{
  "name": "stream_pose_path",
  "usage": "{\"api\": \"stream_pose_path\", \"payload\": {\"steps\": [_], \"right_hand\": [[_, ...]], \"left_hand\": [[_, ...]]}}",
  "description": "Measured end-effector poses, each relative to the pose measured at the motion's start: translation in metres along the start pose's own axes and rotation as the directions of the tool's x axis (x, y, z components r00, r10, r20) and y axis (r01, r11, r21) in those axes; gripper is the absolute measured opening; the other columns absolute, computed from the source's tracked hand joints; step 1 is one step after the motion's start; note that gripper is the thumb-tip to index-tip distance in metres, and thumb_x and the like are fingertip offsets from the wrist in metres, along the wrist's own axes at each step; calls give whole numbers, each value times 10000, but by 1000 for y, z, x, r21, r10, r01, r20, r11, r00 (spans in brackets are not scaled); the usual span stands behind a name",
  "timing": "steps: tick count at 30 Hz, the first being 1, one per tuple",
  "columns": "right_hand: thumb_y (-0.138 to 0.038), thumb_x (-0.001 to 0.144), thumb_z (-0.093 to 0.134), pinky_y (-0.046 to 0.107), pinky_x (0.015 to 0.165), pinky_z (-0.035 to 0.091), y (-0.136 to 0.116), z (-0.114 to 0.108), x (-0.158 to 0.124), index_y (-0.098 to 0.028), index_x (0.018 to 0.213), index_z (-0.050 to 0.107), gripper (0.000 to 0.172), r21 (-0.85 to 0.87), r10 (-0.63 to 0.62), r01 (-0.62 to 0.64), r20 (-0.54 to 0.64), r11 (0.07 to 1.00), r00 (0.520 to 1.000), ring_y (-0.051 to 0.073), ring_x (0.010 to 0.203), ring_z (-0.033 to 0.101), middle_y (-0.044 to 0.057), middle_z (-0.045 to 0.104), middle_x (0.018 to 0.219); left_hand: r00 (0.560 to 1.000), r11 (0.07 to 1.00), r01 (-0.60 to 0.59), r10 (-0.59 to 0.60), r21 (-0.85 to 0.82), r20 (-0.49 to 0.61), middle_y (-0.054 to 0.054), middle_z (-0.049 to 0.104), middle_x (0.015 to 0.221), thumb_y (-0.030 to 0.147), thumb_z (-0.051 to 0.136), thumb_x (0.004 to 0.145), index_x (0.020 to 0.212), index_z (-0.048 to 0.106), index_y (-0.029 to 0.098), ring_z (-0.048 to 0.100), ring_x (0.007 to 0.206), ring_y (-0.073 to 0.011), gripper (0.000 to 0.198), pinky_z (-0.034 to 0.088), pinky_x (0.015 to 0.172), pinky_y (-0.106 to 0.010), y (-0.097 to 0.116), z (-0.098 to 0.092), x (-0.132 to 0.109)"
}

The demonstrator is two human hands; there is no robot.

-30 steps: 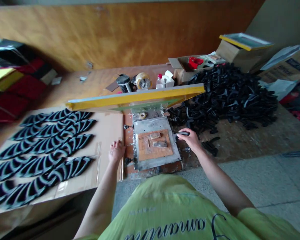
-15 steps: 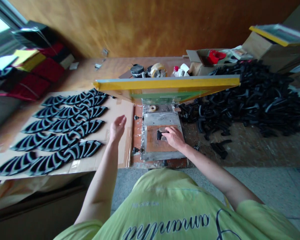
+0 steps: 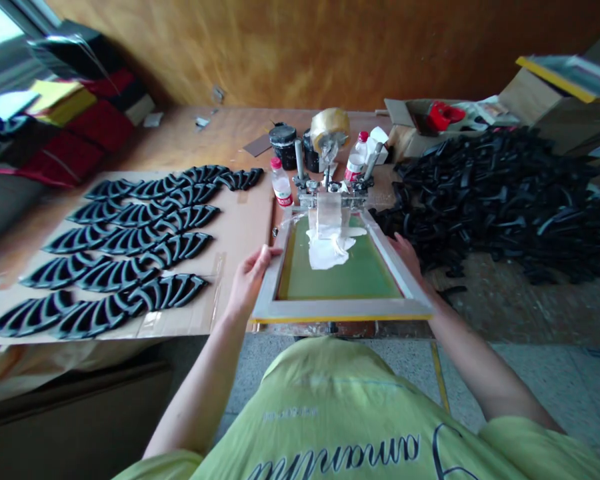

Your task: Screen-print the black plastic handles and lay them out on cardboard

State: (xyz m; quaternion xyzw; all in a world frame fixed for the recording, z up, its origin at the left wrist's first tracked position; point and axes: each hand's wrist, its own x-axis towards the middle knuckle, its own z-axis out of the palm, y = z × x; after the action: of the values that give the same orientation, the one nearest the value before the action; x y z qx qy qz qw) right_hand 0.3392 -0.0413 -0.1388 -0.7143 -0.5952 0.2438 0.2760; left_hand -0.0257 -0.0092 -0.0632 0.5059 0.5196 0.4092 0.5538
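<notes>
A screen-printing frame point(image 3: 340, 310) with yellow-edged rails lies lowered in front of me, its green mesh point(image 3: 340, 280) facing up. A white ink mass point(image 3: 330, 248) sits on the mesh near the far end, below a translucent scraper or strip point(image 3: 329, 215). My left hand point(image 3: 253, 280) grips the frame's left rail, and my right hand point(image 3: 405, 257) holds the right rail. Metal hinge clamps point(image 3: 333, 193) fix the far rail. The printing pad and the black piece on it are hidden under the screen.
Rows of black-and-white printed pieces point(image 3: 130, 267) lie on cardboard point(image 3: 243, 213) to the left. A large heap of black pieces point(image 3: 495, 200) is on the right. Behind the clamps stand a tape roll point(image 3: 330, 130), a black tin point(image 3: 283, 143), and plastic bottles point(image 3: 281, 183).
The frame has swung down from raised to lying flat over the pad. Both hands have moved from the pad area onto the frame's side rails, and the black piece is now covered.
</notes>
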Motion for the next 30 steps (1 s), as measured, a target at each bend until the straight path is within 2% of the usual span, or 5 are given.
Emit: {"api": "stream_pose_path", "payload": {"steps": [5, 8, 14, 21, 30], "right_hand": [[-392, 892, 612, 533, 1133, 352, -39, -8, 33, -192, 1361, 553, 513, -176, -297, 260, -236, 949, 925, 319, 1319, 464, 124, 520, 1417], [-371, 819, 736, 524, 1091, 390, -85, 21, 44, -203, 1370, 526, 613, -278, -487, 445, -104, 851, 867, 327, 1291, 463, 115, 507, 1401], [-190, 885, 618, 339, 804, 464, -108, 59, 21, -169, 964, 668, 95, -426, -428, 508, 274, 749, 861, 239, 934, 592, 92, 684, 949], [-63, 853, 542, 307, 740, 378, -82, 36, -13, -182, 911, 706, 211, -212, -650, 819, 517, 533, 557, 197, 851, 568, 62, 694, 878], [-50, 867, 513, 324, 769, 391, -80, 55, -24, -156, 967, 710, 245, -289, -665, 741, 326, 607, 672, 209, 894, 574, 90, 709, 944]], "left_hand": [[980, 983, 183, -182, -4, 76, 12, 653, 714, 526, 681, 794, 1521, 373, 189, 559, 566, -106, 859, 415, 516, -196, -82, 4, -12], [983, 981, 174, -178, 82, 35, 23, 634, 682, 488, 659, 812, 1524, 370, 198, 529, 545, -98, 822, 414, 528, -197, -112, 7, -4], [984, 966, 178, -181, 189, -1, 9, 633, 712, 478, 626, 835, 1423, 516, 187, 526, 580, -110, 665, 399, 542, -208, -132, 6, 3], [985, 972, 166, -171, 165, 15, 12, 609, 717, 510, 592, 852, 1381, 542, 195, 517, 601, -118, 618, 375, 539, -212, -136, 7, 1], [978, 977, 203, -205, 57, 31, 25, 588, 680, 504, 631, 806, 1354, 538, 126, 479, 548, -96, 671, 339, 501, -203, -114, 12, -3]]}}
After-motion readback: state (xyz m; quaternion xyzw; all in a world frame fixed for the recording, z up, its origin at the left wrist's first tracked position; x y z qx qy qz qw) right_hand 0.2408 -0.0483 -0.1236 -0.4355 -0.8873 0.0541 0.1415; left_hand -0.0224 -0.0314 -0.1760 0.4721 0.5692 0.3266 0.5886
